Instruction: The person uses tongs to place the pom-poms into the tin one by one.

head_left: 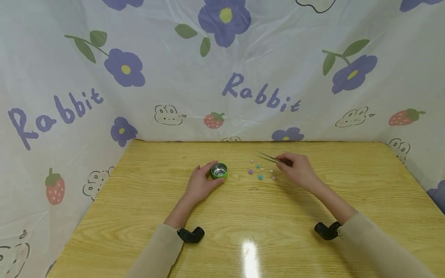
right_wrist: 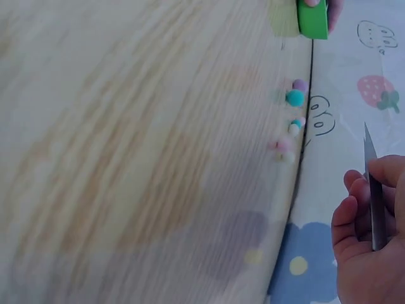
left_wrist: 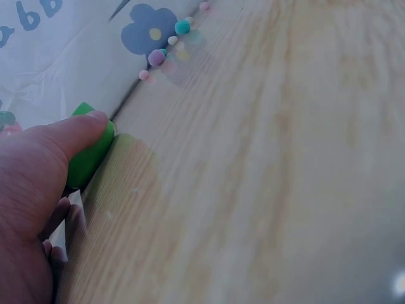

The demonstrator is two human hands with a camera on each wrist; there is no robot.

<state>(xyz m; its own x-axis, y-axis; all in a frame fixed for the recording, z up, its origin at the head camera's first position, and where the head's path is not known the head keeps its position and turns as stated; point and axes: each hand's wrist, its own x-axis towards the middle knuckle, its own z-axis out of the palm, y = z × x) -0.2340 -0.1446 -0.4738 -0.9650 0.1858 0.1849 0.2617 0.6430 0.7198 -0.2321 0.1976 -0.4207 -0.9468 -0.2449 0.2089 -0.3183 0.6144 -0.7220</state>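
Note:
My left hand (head_left: 201,183) grips a small round green container (head_left: 219,176) from its left side, thumb at the front and fingers behind. Its open top shows a shiny metal inside. In my right hand (head_left: 299,170) a pair of pointed metal tweezers (head_left: 269,157) is pinched between thumb and fingers, the tips pointing left and held above the table. Several small pompom-like balls lie between the hands, among them a purple ball (head_left: 251,172), a blue ball (head_left: 260,177) and a pink ball (head_left: 252,160). The right wrist view shows the tweezers (right_wrist: 374,202) apart from the balls.
A wood-grain table (head_left: 243,216) lies under everything. Behind it and at the left hangs a white cloth (head_left: 187,81) printed with flowers, rabbits and strawberries. A black device sits at each wrist, the left device (head_left: 191,234) and the right device (head_left: 326,231).

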